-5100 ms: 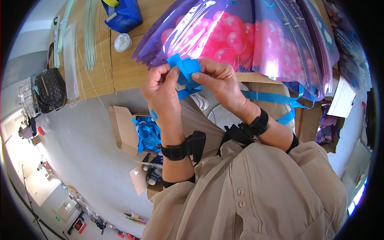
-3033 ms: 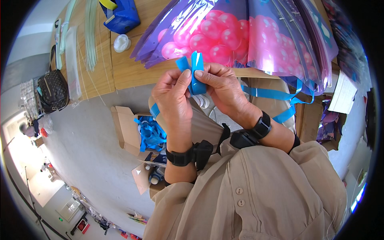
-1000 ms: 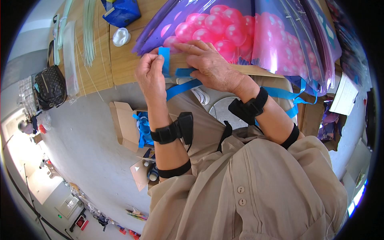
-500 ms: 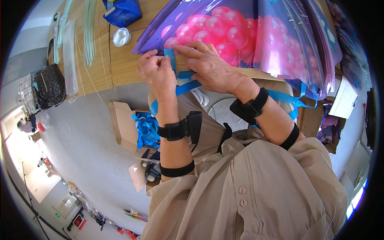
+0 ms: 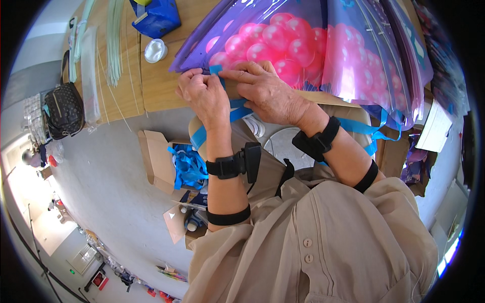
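Observation:
A purple sheet printed with pink balloons [image 5: 275, 43] lies on the table, its near left corner close to my fingertips. My left hand [image 5: 204, 97] is closed in a pinch at that corner, on a blue ribbon [image 5: 216, 69] whose short end stands up against the sheet. From the other side my right hand [image 5: 275, 93] reaches in, its index finger touching the ribbon and its other fingers bent around a further stretch of it. What lies under the fingertips is hidden. More of the ribbon runs below both hands across my lap.
Left on the wooden table [image 5: 161, 91] stand a blue tape dispenser [image 5: 160, 19] and a small white tub [image 5: 155, 50], beside pale thin strips [image 5: 113, 48]. A dark patterned bag [image 5: 63, 110] hangs at the table's left end. Below, a cardboard box [image 5: 157, 161] holds blue ribbon [image 5: 188, 166].
Both hands have shifted slightly right and down, together with the sheet's corner. Less of the ribbon's end stands out above my fingers. The grip looks the same.

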### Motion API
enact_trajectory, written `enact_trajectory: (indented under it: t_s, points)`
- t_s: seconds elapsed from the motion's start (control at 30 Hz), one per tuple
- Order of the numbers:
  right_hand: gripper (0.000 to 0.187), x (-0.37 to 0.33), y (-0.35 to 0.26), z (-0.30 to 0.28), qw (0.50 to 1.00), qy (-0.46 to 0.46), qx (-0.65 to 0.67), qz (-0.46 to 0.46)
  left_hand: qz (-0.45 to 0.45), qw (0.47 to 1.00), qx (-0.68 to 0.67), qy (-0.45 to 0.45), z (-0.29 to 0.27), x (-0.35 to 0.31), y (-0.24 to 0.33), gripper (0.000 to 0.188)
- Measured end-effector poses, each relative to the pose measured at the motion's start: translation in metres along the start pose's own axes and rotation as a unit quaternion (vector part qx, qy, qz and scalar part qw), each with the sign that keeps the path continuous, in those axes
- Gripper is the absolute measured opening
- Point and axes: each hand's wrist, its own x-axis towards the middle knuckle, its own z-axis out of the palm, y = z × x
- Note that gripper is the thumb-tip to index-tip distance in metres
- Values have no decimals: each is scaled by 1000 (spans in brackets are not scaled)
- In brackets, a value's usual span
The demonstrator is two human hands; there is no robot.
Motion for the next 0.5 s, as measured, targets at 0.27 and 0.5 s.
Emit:
enact_trajectory:
  t_s: [0.27,0.5]
  points:
    - [22,1,-5,0,999,-12,-34,3,37,999,14,13,2,1,-3,10]
    - [29,2,-13,-4,999,-32,-39,16,41,999,30,4,-2,3,-2,11]
